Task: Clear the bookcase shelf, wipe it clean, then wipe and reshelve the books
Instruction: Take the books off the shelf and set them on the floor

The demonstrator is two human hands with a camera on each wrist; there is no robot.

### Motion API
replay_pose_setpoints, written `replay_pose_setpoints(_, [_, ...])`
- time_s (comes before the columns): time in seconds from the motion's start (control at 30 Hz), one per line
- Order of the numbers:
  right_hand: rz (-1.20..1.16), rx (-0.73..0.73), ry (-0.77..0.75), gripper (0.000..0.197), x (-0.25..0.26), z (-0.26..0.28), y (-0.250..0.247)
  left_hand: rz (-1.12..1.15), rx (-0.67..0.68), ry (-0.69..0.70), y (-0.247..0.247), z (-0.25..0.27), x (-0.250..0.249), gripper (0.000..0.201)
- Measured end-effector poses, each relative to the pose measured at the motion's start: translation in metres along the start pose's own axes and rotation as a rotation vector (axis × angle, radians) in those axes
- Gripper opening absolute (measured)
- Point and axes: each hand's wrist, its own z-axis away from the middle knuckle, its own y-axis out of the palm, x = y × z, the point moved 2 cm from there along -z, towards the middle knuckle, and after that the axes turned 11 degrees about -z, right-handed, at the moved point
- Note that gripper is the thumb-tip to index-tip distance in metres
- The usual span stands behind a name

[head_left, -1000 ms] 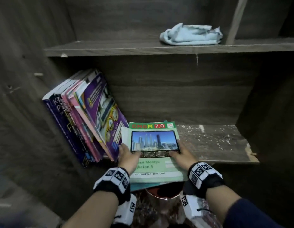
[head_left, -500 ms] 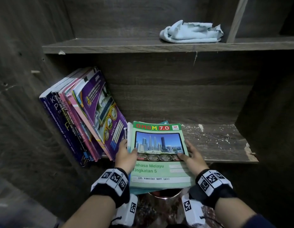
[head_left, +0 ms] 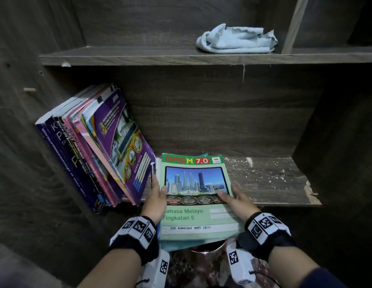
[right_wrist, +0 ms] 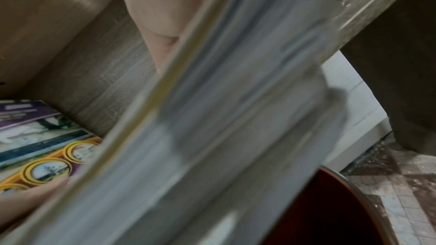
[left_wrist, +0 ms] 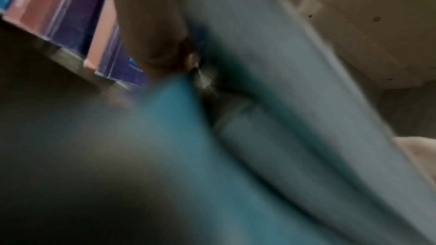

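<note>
Both hands on the flat stack. Left hand (head_left: pixel 155 201) grips its left edge, thumb on the cover, fingers curled under. Right hand (head_left: pixel 237 201) grips the right edge the same way, thumb lying across the cover art.

Stack = green workbook (head_left: pixel 196 194) on top, at least one teal book (head_left: pixel 174 245) under it. The near half overhangs the shelf lip toward the wrists; the far half sits over the lower shelf (head_left: pixel 270 179). Can't tell if that end rests on the board or is lifted.

Risks, near to far:
- Directly below the wrists: a round red container (head_left: pixel 205 249) on the floor. If the teal book slides out from under, it drops there. Cause: grip is on the side edges, the stack isn't squared, and the bottom book already pokes out at the near edge.
- Wrist views show page edges fanning and blurred, so the covers look floppy. Judgement: the stack could sag in the middle and shed loose sheets.
- Just left of the left hand: leaning books (head_left: pixel 91 146), propped against the side wall, purple one (head_left: pixel 126 150) outermost, its bottom corner near the left thumb. A knuckle bump could slide that row flat or off the lip.
- Right of the right hand: chipped, flaking board front (head_left: pixel 309 192). A snag there would scuff a cover.
- Far, above both hands: blue cloth (head_left: pixel 237 39) on the upper shelf (head_left: pixel 139 56), out of reach while both hands are loaded.
</note>
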Motion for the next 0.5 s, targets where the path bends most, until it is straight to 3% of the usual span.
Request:
replay_pose_setpoints(0.23, [-0.126,-0.042,-0.039,0.067,-0.011,-0.008,0.003,0.222,-0.065,-0.005,0.001,0.003,0.002,0.051])
replay_pose_setpoints(0.5, [-0.328,-0.047,-0.021,0.067,-0.008,-0.005,-0.01,0.338,-0.035,0.048,-0.008,0.012,-0.022,0.051])
